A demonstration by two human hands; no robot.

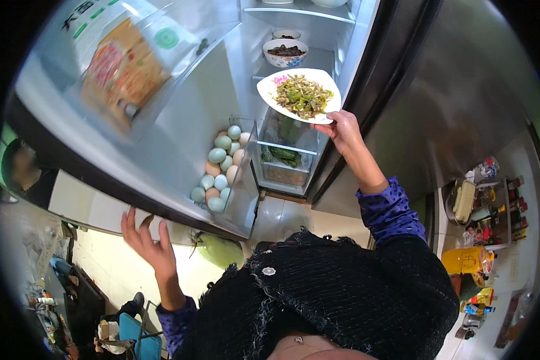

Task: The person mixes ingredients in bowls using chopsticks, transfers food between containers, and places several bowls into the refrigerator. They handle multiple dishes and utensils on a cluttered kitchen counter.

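My right hand (339, 128) holds a white, rounded-triangular plate (270, 96) by its near rim. Chopped green peppers with small pale pieces (302, 96) lie on it. The plate is in front of the open refrigerator's shelves (319, 60) and hides part of them. On a shelf behind it are a flower-patterned bowl (285, 60) of dark food and a smaller bowl (287, 34). My left hand (146, 238), fingers apart, is at the outer edge of the open refrigerator door (162, 202); whether it touches the door cannot be told.
Several eggs (217, 155) fill the low door bin; a food packet (121, 72) sits in an upper one. Drawers hold green vegetables (281, 155). A green melon or gourd (218, 249) lies on the floor. Bottles (465, 260) line a counter at right. A person (24, 171) is at far left.
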